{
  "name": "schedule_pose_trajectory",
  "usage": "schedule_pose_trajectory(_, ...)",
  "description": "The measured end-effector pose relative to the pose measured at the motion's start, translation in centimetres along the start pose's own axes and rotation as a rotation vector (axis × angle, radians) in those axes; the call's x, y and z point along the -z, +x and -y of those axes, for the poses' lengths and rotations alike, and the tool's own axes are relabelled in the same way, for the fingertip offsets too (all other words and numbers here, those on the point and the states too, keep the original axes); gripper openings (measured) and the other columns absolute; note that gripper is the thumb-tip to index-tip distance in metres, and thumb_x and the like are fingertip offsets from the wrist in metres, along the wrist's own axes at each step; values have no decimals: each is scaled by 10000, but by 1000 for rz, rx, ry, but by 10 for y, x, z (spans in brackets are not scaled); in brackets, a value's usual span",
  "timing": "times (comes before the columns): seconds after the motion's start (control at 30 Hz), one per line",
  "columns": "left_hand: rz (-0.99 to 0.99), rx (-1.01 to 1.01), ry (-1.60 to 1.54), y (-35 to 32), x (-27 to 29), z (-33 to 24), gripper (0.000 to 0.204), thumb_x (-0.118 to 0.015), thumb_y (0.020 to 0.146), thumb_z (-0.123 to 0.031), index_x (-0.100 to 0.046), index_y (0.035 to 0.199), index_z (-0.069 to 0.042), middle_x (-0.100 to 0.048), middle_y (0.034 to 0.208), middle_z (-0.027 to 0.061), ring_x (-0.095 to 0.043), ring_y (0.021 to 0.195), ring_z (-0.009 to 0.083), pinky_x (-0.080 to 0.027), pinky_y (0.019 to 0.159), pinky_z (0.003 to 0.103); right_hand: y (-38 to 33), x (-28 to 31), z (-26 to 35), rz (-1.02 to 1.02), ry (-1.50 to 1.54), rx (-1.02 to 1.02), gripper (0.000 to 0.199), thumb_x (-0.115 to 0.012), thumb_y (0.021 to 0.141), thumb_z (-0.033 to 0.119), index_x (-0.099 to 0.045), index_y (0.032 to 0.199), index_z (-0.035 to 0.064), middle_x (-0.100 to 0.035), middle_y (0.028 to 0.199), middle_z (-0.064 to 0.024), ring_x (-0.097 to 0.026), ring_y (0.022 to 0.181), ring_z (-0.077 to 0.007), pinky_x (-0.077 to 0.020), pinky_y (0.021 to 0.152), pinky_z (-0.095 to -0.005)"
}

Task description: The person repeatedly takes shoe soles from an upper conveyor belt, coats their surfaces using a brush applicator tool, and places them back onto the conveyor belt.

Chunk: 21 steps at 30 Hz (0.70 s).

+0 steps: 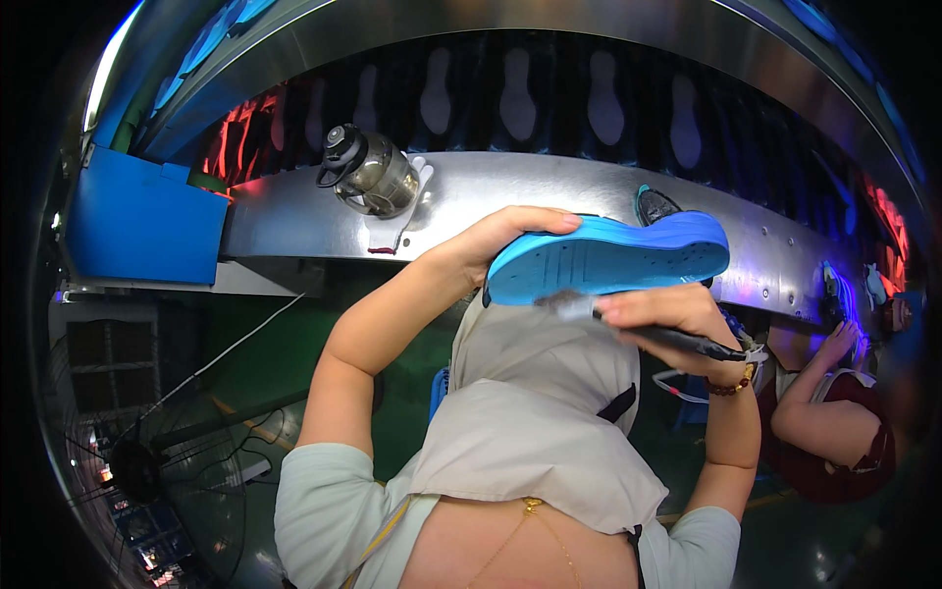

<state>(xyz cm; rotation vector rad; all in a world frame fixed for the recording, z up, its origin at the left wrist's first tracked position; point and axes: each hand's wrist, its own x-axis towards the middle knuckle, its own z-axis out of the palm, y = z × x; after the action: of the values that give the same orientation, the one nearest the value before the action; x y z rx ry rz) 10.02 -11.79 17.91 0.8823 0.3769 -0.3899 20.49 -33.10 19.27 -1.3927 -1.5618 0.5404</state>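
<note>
A bright blue shoe sole [628, 257] is held up over my lap, in front of the metal ledge, with its hollow inner face toward me. My left hand [496, 240] grips its left end, thumb lying on the upper rim. In my right hand [672, 312] is a brush [692, 344] with a dark handle. Its blurred bristle end is at the sole's lower edge, near the left; whether it touches cannot be made out. Just behind the sole stands a small dark bowl [655, 203] with a teal rim, partly hidden by it.
A smoky jug [385, 177] with a black lid stands on the metal ledge [471, 187], beside a white glove [385, 232]. Several pale sole-shaped pieces [520, 93] lie on a dark conveyor behind. A blue box [142, 221] is left; another person [834, 422] works at right.
</note>
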Motion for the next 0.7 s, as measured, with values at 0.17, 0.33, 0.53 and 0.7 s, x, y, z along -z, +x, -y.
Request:
schedule_pose_trajectory(0.17,-4,5,149,2,3,13,551,-561,791,-329,-474,1183,48,-528,1113,201,-540,975,226,-435,839,304,-1,-2,-5,408,-301,-79,204,-627,712,-4,-624,912,36,-638,953,-121,-623,882,-251,-498,752,-303)
schedule_pose_trajectory(0.33,-53,74,34,-3,4,13,572,-559,792,-351,-464,1190,49,-521,1123,206,-539,979,231,-433,843,304,1,17,-16,176,-48,-32,193,-630,705,-2,-621,896,19,-639,941,-125,-623,878,-251,-498,743,-310)
schedule_pose_trajectory(0.53,-98,40,71,-10,20,17,559,-547,801,-356,-466,1191,37,-529,1098,190,-544,964,219,-457,794,295,-3,28,-18,251,-82,-65,194,-626,710,-7,-614,902,17,-637,949,-113,-618,888,-229,-496,759,-306)
schedule_pose_trajectory(0.7,-35,-23,158,-9,13,6,556,-515,823,-343,-428,1221,35,-541,1084,179,-563,930,212,-461,801,316,-19,22,-51,152,-101,-130,221,-654,712,40,-621,929,16,-644,917,-111,-626,849,-240,-493,760,-307)
